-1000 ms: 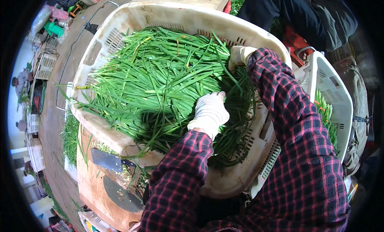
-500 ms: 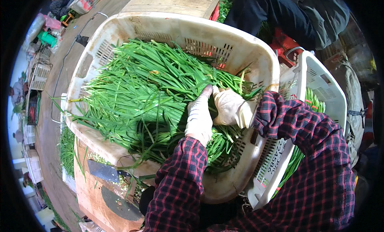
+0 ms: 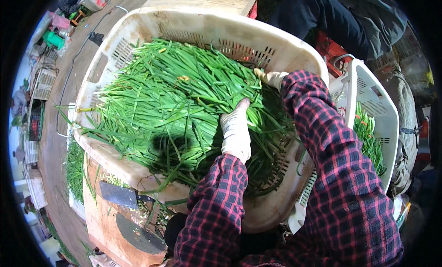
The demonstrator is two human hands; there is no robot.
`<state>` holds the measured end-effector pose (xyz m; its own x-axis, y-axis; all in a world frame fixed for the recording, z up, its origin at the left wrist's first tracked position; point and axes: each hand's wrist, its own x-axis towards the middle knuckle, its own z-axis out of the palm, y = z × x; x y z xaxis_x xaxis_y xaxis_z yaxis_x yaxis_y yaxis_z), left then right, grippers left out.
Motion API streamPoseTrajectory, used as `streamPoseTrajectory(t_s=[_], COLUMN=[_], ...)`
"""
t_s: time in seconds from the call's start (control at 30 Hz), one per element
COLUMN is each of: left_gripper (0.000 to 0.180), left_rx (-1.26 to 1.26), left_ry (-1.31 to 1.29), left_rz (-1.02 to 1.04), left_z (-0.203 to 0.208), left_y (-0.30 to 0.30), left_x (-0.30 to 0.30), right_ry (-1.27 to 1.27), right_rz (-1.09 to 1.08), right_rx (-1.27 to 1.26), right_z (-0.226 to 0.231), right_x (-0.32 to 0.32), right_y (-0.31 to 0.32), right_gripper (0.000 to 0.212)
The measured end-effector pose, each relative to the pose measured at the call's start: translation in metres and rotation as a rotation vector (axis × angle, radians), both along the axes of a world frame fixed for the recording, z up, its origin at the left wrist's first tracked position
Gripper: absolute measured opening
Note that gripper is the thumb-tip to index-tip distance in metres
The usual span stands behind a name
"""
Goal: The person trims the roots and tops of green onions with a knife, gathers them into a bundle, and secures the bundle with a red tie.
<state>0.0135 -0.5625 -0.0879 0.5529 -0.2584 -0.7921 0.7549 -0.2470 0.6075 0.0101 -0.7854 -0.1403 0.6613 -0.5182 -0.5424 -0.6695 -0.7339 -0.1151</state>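
Note:
A large off-white plastic crate [image 3: 294, 55] holds a thick heap of garlic chives [image 3: 161, 89], long flat green leaves. My left hand [image 3: 235, 129], in a pale glove, lies at the heap's right part, its thumb over a bunch and its other fingers mostly hidden among the leaves. Farther off, my right hand [image 3: 272, 78], also gloved, reaches to the bunch's far right end with a finger stretched out; its remaining fingers are hidden by the sleeve and leaves. Dark leaf ends trail below it toward the crate's right wall.
A cleaver [image 3: 119, 194] lies on a wooden board [image 3: 99, 225] at the lower left, beside a dark half-round patch and chopped bits. Against the right side stands a second white crate [image 3: 391, 124] with tied chives [image 3: 367, 142]. Another person's dark-trousered leg [image 3: 322, 13] is at the far right.
My right hand has parted from my left and moved away to the far right end of the chives. My left hand has shifted slightly right. The right-hand leaves have spread toward the crate wall.

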Motion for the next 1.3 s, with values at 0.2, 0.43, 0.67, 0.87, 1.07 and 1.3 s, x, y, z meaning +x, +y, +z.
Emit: streamPoseTrajectory(t_s=[0.2, 0.43, 0.67, 0.87, 1.07, 1.3], left_gripper=[0.093, 0.078, 0.058, 0.071, 0.057, 0.033], left_rx=[-0.184, -0.26, -0.223, -0.432, -0.435, -0.569], left_ry=[0.028, -0.026, -0.425, -0.036, 0.1, 0.272], left_rz=[-0.006, -0.005, -0.409, 0.119, -0.094, 0.026], left_z=[0.001, 0.034, 0.027, 0.04, 0.071, 0.042], left_y=[0.014, 0.023, 0.047, 0.049, 0.061, 0.088], left_x=[0.001, -0.004, -0.013, -0.057, -0.057, -0.048], right_ry=[-0.012, 0.009, -0.04, -0.022, -0.017, 0.05], right_rz=[0.029, 0.058, 0.082, 0.075, 0.249, 0.298], right_rx=[0.049, 0.151, 0.233, 0.237, 0.325, 0.525], right_z=[0.01, 0.034, 0.07, 0.123, 0.137, 0.153], right_x=[-0.005, -0.025, -0.029, -0.031, -0.009, -0.013], right_y=[0.002, 0.013, 0.04, 0.09, 0.116, 0.132], right_gripper=[0.067, 0.071, 0.075, 0.078, 0.085, 0.094])
